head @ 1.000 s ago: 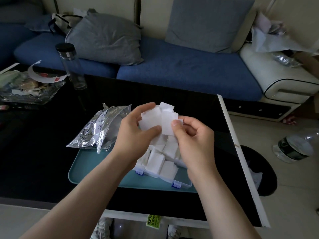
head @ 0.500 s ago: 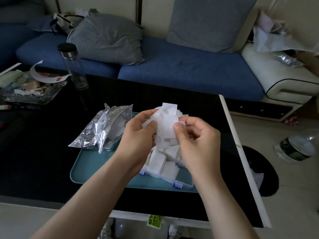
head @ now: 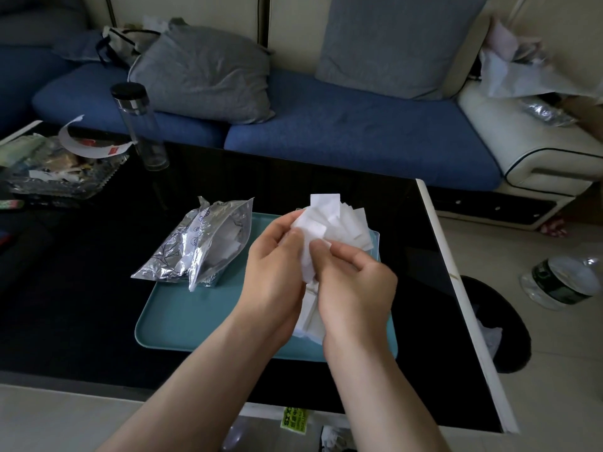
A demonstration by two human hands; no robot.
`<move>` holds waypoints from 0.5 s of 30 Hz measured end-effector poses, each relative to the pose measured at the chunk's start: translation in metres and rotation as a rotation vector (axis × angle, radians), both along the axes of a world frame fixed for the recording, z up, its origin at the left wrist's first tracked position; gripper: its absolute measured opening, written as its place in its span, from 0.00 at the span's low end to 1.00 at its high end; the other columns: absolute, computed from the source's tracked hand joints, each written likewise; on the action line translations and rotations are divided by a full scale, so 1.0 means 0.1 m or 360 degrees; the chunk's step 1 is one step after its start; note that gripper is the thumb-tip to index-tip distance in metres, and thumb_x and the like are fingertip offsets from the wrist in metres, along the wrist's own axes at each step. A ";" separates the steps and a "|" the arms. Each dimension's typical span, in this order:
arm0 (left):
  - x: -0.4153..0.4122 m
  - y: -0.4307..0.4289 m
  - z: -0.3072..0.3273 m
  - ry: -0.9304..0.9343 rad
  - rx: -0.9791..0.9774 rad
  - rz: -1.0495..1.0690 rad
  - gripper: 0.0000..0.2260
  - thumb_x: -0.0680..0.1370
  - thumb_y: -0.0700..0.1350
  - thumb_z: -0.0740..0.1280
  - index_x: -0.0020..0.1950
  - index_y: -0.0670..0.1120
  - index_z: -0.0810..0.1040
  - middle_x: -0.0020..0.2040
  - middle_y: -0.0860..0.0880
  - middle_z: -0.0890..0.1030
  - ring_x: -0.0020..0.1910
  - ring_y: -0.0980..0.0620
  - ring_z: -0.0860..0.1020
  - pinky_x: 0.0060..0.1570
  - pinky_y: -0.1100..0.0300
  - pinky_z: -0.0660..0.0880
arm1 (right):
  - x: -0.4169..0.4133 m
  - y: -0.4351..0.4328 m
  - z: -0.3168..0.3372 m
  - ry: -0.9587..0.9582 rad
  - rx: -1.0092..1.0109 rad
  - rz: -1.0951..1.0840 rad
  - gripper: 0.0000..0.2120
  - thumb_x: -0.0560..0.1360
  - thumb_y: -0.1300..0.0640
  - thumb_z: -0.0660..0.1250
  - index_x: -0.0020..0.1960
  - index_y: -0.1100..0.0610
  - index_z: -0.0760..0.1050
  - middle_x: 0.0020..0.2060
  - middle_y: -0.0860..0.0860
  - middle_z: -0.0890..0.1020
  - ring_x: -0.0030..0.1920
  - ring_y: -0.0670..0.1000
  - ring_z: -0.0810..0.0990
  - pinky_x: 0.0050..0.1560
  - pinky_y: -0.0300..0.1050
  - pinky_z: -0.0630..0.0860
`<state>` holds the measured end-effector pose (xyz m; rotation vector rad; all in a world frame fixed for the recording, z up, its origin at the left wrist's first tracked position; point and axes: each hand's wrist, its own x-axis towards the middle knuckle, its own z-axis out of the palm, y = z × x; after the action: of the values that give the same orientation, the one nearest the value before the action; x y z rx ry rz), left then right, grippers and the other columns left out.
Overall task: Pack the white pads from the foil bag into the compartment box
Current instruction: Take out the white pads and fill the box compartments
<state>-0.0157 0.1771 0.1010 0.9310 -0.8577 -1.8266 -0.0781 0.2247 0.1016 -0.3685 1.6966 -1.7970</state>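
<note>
A fanned bunch of white pads point(head: 339, 223) is held above the teal tray point(head: 208, 321). My left hand point(head: 277, 272) grips the bunch from the left, and my right hand point(head: 355, 288) pinches its lower part with thumb and fingers. Beneath my hands sits the compartment box point(head: 310, 321), mostly hidden; only some white pads in it show between my wrists. The foil bag point(head: 202, 246) lies crumpled on the tray's left rear corner, with white pads visible inside through its clear side.
The tray rests on a black glass table point(head: 81, 288) with a white right edge. A clear bottle point(head: 140, 125) and a tray of clutter point(head: 55, 171) stand at the back left. Behind is a blue sofa; a plastic bottle point(head: 567, 282) lies on the floor.
Both hands have moved lower and closer together over the box. The pads have fanned out to the right, and my right hand has shifted down to the bunch's lower part.
</note>
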 end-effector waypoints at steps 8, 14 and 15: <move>0.05 -0.07 0.04 -0.0050 0.0022 0.0078 0.12 0.86 0.36 0.59 0.61 0.43 0.82 0.55 0.33 0.84 0.47 0.41 0.78 0.50 0.46 0.76 | -0.22 0.07 0.08 0.0271 -0.0175 0.0087 0.03 0.76 0.59 0.79 0.48 0.52 0.87 0.36 0.51 0.87 0.36 0.47 0.85 0.38 0.37 0.80; 0.01 -0.03 0.00 -0.0056 0.0080 -0.0002 0.16 0.85 0.39 0.56 0.60 0.41 0.84 0.54 0.35 0.86 0.50 0.40 0.80 0.51 0.45 0.73 | -0.23 0.04 0.03 0.0959 0.0071 0.0197 0.07 0.77 0.60 0.78 0.54 0.53 0.85 0.37 0.47 0.87 0.34 0.45 0.87 0.37 0.41 0.83; 0.01 -0.03 0.00 -0.0060 0.0082 0.0003 0.16 0.85 0.40 0.57 0.59 0.42 0.84 0.54 0.35 0.86 0.52 0.38 0.81 0.55 0.42 0.74 | -0.23 0.04 0.02 0.1088 0.0120 0.0207 0.08 0.78 0.60 0.77 0.56 0.52 0.85 0.38 0.46 0.87 0.35 0.44 0.86 0.37 0.38 0.82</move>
<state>-0.0148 0.1739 0.1008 1.0010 -0.8359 -1.8423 -0.1014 0.2285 0.1033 -1.1311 2.1137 -1.5988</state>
